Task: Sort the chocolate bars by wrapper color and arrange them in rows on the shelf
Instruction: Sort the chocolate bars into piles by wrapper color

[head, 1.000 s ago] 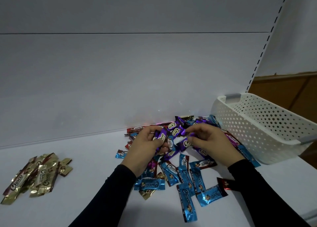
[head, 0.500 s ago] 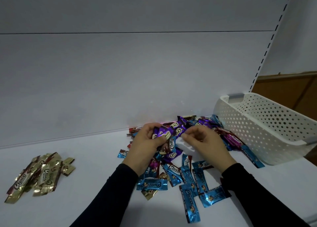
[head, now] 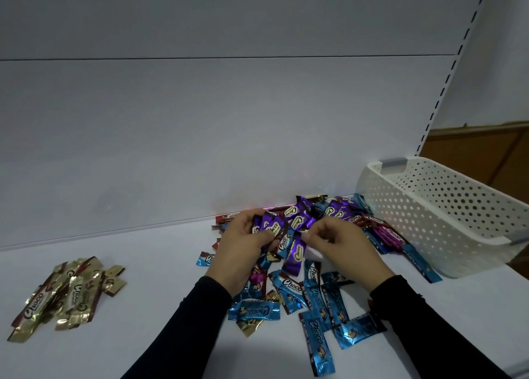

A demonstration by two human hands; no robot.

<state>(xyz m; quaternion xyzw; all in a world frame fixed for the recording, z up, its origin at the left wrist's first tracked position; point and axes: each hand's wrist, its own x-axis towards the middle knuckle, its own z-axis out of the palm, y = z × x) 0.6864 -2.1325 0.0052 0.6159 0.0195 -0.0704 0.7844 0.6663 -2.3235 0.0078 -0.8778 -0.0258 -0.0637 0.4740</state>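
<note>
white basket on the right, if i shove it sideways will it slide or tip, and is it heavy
The white basket is perforated plastic, so probably light for its size. It looks wide and low, so a low push likely slides it across the smooth shelf rather than tipping it. Its near end seems to overhang the shelf edge, so it may drop off; whether it holds anything is not visible.

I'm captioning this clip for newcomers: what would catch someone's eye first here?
First, the jumbled heap of shiny blue, purple and red foil-wrapped chocolate bars at the middle of the white shelf, with the left hand gripping purple bars and the right hand picking beside it. Then the separate pile of gold-wrapped bars at far left, and the white perforated plastic basket at right.
</note>
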